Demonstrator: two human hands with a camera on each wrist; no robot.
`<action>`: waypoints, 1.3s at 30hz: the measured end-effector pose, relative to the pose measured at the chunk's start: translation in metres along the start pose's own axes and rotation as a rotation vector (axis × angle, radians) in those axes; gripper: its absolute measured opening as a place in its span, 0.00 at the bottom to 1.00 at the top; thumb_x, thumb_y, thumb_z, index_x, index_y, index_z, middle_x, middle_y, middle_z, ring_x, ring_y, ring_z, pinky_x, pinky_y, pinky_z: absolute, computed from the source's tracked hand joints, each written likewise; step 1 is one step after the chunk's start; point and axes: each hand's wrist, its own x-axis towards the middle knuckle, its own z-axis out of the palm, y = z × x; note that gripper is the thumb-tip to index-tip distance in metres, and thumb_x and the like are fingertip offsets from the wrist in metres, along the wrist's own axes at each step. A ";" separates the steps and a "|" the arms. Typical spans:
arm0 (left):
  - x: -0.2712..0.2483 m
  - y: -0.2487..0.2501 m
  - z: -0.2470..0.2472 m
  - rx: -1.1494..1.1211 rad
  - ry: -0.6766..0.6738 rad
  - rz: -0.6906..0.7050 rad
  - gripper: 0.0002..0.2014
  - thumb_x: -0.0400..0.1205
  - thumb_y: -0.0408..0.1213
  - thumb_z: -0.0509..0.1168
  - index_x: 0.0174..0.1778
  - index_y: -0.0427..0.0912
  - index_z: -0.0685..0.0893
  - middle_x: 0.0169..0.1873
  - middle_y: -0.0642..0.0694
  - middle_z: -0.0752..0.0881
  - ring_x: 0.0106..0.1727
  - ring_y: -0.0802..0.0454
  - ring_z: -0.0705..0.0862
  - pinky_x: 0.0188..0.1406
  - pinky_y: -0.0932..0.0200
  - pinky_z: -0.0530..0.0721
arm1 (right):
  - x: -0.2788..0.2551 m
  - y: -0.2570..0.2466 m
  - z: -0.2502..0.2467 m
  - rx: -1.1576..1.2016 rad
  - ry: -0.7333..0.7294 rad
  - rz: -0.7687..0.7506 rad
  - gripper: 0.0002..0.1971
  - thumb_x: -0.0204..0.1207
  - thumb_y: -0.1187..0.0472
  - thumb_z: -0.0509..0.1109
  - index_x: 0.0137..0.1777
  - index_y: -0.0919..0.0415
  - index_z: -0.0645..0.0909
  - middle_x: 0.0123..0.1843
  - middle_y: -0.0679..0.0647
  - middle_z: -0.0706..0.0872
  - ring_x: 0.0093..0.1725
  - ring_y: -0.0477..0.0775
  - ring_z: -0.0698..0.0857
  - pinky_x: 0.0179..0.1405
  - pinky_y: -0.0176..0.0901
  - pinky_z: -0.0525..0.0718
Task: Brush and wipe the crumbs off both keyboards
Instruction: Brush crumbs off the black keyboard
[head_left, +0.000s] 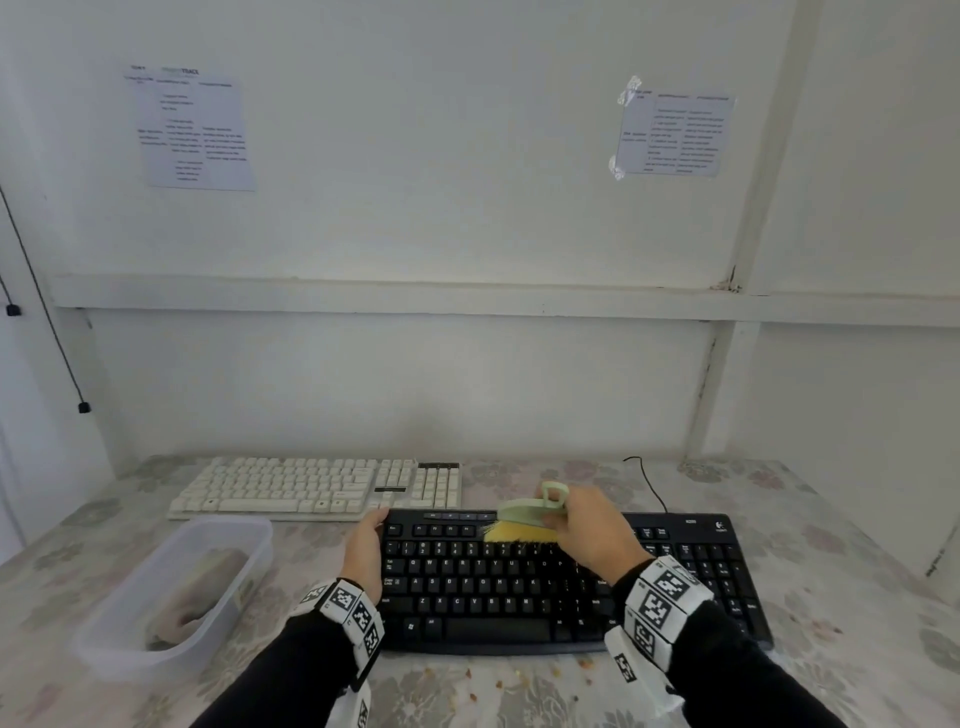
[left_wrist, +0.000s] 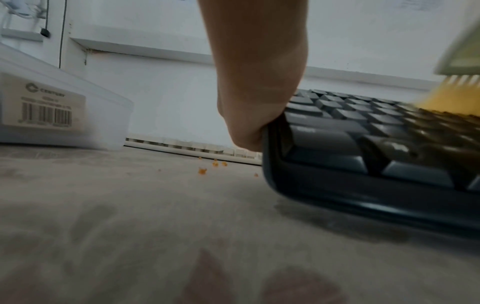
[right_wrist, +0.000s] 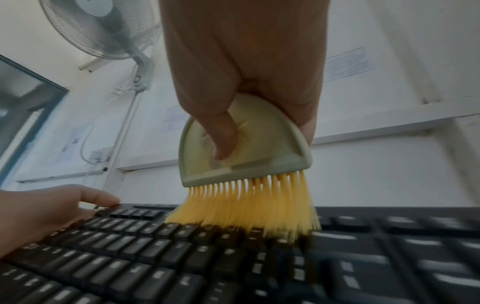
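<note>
A black keyboard (head_left: 519, 587) lies on the table in front of me, with a white keyboard (head_left: 317, 488) behind it to the left. My left hand (head_left: 370, 538) holds the black keyboard's (left_wrist: 363, 164) far left corner, thumb against its left edge. My right hand (head_left: 589, 530) grips a pale green brush (head_left: 524, 512) by its back. The brush's (right_wrist: 259, 148) yellow bristles (right_wrist: 246, 205) touch the upper key rows near the middle of the black keyboard (right_wrist: 130, 257). Orange crumbs (head_left: 519, 675) lie on the cloth in front of the black keyboard, and more crumbs (left_wrist: 202, 170) lie left of it.
A clear plastic container (head_left: 176, 592) with a cloth inside stands left of the black keyboard. A black cable (head_left: 649, 483) runs back from the keyboard toward the wall. The flowered tablecloth (head_left: 857, 597) stretches to the right. A fan (right_wrist: 103, 26) hangs on the wall high at left.
</note>
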 end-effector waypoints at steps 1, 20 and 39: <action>0.002 -0.001 -0.001 0.001 0.004 0.000 0.17 0.83 0.47 0.58 0.43 0.38 0.85 0.35 0.39 0.87 0.39 0.40 0.84 0.45 0.48 0.82 | -0.002 0.011 -0.003 0.000 0.012 0.026 0.09 0.75 0.66 0.65 0.52 0.54 0.81 0.45 0.53 0.85 0.45 0.56 0.83 0.46 0.45 0.81; -0.003 -0.002 0.003 -0.005 0.028 0.024 0.16 0.85 0.45 0.55 0.41 0.39 0.83 0.36 0.40 0.84 0.38 0.41 0.82 0.43 0.49 0.79 | -0.068 0.135 -0.076 -0.059 0.272 0.516 0.12 0.76 0.67 0.66 0.58 0.69 0.81 0.38 0.59 0.78 0.37 0.59 0.77 0.36 0.43 0.74; -0.005 0.002 0.000 0.028 0.045 0.002 0.16 0.81 0.48 0.57 0.47 0.40 0.84 0.39 0.39 0.86 0.41 0.39 0.84 0.47 0.46 0.82 | -0.068 0.108 -0.046 0.130 0.457 0.525 0.11 0.78 0.64 0.65 0.34 0.67 0.72 0.23 0.51 0.71 0.23 0.45 0.71 0.19 0.33 0.63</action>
